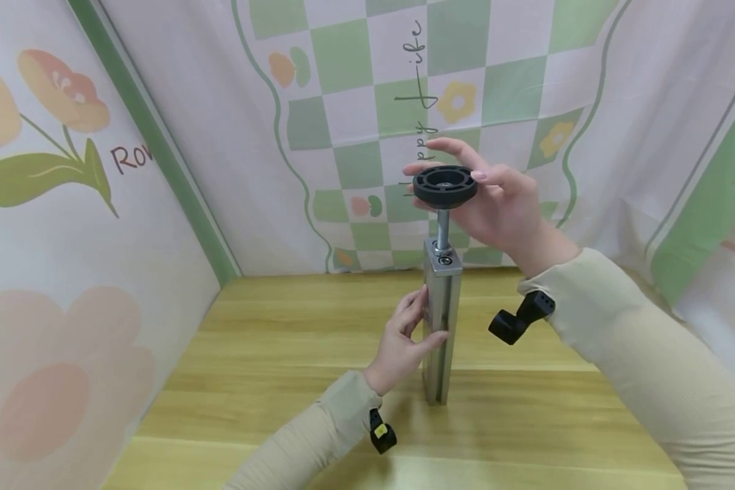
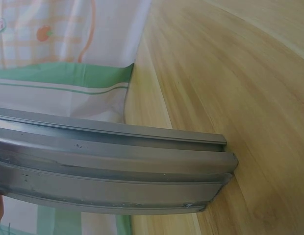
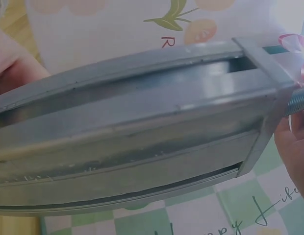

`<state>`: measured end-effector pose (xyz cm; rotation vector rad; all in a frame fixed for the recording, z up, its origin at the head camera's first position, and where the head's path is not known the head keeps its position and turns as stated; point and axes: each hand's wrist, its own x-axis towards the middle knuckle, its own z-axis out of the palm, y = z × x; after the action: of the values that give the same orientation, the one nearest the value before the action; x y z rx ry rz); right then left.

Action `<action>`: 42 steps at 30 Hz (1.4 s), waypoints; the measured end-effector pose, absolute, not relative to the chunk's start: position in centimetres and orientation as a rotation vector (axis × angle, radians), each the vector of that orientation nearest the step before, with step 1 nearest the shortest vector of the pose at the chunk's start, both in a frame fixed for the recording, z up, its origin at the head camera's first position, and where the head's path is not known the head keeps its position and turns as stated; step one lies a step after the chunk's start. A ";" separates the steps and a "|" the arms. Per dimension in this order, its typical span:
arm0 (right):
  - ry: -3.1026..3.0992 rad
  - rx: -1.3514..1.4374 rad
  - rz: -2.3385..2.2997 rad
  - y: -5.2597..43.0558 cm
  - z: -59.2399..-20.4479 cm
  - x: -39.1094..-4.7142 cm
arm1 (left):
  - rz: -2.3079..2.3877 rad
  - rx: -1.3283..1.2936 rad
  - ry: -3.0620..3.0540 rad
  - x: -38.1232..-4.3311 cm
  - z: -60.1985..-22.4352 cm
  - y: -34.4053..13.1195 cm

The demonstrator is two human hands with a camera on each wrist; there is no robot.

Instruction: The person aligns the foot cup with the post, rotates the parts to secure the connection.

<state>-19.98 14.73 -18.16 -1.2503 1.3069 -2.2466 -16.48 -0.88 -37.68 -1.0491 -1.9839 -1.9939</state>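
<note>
An aluminium profile (image 1: 438,364) stands upright on the wooden table, its lower end at the tabletop in the left wrist view. My left hand (image 1: 402,347) grips it at mid-height from the left, thumb across the near side. On top, an end plate (image 1: 447,269) carries a threaded rod (image 1: 444,228) with a black round levelling foot (image 1: 444,198) at its upper end. My right hand (image 1: 496,207) holds that foot, thumb at the rim and fingers reaching behind it. In the right wrist view the grooved profile (image 3: 142,122) fills the middle, with rod threads showing past the plate.
The wooden table (image 1: 269,340) runs back to a checked fabric curtain (image 1: 398,102). Another printed curtain (image 1: 55,252) closes off the left side. A small black wrist camera (image 1: 520,318) sits on the right sleeve, another camera (image 1: 382,432) on the left.
</note>
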 end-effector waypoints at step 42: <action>1.871 -1.035 -2.448 14.2 -18.6 -17.8 | -2.005 -1.044 -1.973 -16.5 -37.8 -0.8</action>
<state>-17.75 14.22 -18.61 -1.0347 1.8713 -2.4483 -16.48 -0.83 -37.83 -1.0442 -1.9728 -2.0051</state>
